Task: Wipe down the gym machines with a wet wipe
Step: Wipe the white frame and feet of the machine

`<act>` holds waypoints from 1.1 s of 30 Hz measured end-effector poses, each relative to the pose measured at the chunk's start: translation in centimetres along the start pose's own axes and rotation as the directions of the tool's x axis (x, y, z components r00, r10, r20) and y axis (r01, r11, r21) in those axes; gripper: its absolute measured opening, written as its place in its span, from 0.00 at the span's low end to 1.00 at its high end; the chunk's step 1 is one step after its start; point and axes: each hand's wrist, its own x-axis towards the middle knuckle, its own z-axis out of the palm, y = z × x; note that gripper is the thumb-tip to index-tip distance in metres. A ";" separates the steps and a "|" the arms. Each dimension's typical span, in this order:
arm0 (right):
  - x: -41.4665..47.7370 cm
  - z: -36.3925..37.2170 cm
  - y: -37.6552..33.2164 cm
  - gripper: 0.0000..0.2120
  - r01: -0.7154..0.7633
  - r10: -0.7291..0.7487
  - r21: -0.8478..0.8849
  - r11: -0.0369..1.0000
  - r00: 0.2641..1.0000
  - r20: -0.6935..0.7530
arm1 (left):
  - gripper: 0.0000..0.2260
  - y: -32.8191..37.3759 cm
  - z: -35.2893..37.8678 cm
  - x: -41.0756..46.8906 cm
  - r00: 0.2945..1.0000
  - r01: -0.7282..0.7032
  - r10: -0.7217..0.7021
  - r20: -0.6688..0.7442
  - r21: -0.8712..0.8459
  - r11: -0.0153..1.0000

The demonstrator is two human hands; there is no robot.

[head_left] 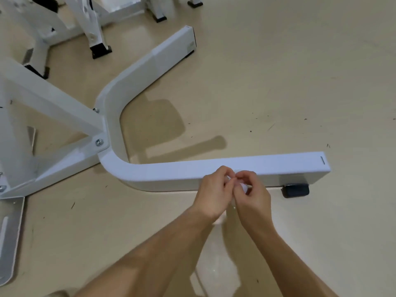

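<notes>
A white gym machine's U-shaped base bar (175, 171) lies on the beige floor, one leg running right toward a black rubber foot (295, 190). Just in front of that leg, my left hand (211, 194) and my right hand (254, 195) meet, fingers curled. Both pinch a small crumpled white wet wipe (240, 185), mostly hidden between the fingers. A pale piece hangs below the hands; I cannot tell what it is.
The bar's other leg (169, 52) runs up toward more white frame legs with black feet (100, 50) at the top left. A white plate (10, 239) lies at the left edge. Bare floor (300, 93) spreads to the right.
</notes>
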 end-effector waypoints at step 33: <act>7.4 29.4 -10.7 0.25 0.332 0.455 -0.637 0.696 0.481 0.749 | 0.31 -16.0 -34.0 4.9 0.801 -0.578 -0.133 0.583 0.812 0.077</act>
